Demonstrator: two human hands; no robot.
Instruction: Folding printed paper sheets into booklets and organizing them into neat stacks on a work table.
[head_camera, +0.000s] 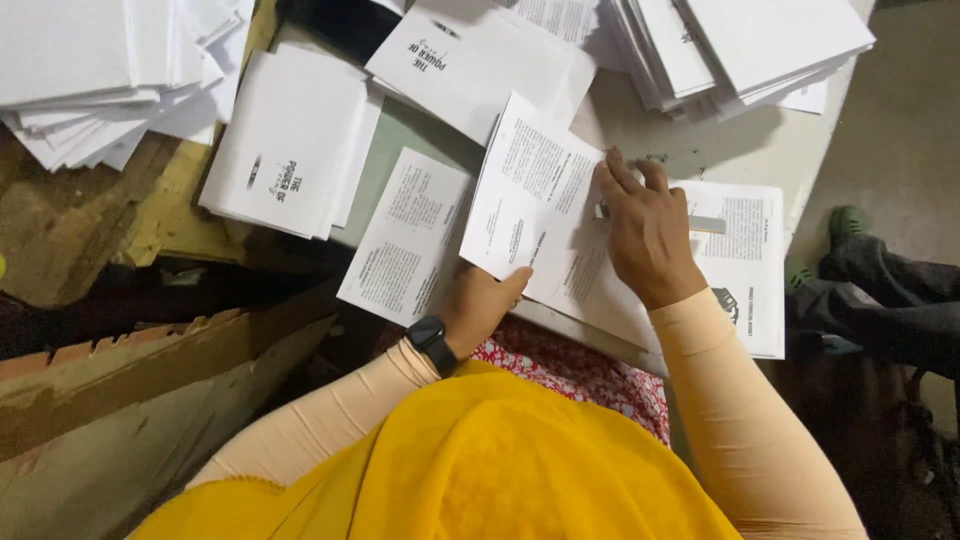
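- The bench (640, 120) is pale and scuffed, running from centre to upper right of the frame; its edge falls away at lower centre
- A printed sheet (535, 200) lies at centre; the left hand (485, 300) pinches its lower edge between thumb and fingers
- The right hand (645, 230) lies flat, fingers spread, pressing a small grey strip (705, 223) onto the paper
- White paper stacks (110, 70) fill the upper left; more stacks (750, 45) sit upper right; folded booklets (290, 140) lie between
- Brown cardboard (150, 380) slants across the lower left; grey floor (900, 120) shows at right
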